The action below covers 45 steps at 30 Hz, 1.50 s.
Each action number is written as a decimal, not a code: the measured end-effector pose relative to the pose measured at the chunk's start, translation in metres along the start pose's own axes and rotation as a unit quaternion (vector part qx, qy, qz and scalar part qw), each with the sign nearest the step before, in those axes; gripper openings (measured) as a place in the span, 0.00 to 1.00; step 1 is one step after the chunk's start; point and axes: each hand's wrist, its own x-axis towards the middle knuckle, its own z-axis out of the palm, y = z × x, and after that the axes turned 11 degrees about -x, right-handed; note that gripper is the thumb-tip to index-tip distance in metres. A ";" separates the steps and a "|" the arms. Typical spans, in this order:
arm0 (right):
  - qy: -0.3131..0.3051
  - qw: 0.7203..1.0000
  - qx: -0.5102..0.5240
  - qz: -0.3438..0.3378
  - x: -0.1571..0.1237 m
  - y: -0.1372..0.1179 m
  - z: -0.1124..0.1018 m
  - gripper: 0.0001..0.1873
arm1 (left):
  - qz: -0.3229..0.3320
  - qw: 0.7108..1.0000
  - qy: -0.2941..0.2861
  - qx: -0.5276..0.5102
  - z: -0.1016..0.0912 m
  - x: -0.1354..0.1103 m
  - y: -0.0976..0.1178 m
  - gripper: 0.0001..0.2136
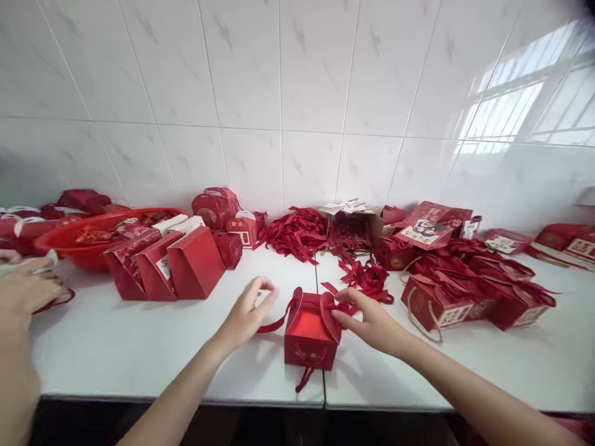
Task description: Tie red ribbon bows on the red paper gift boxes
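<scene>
A small red gift box (310,350) stands near the table's front edge, its two rounded side flaps up and its top open. A dark red ribbon (274,324) is threaded through the flaps and trails out to the left. My left hand (248,313) hovers left of the box with thumb and fingers curved apart, holding nothing. At the right flap, my right hand (367,316) has thumb and forefinger around the ribbon there, touching the flap. A twisted red cord handle (304,379) hangs at the box's front.
Red cartons (198,263) stand at left, beside a red basin (69,244). Another person's hand (32,285) is at far left. A ribbon pile (297,234) and an open cardboard box (372,226) lie by the wall. Several tied gift boxes (439,303) stand at right.
</scene>
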 end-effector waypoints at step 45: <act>-0.045 0.950 0.254 0.175 -0.033 0.020 0.018 0.28 | -0.197 0.971 -0.057 -0.121 0.013 -0.032 -0.017 0.34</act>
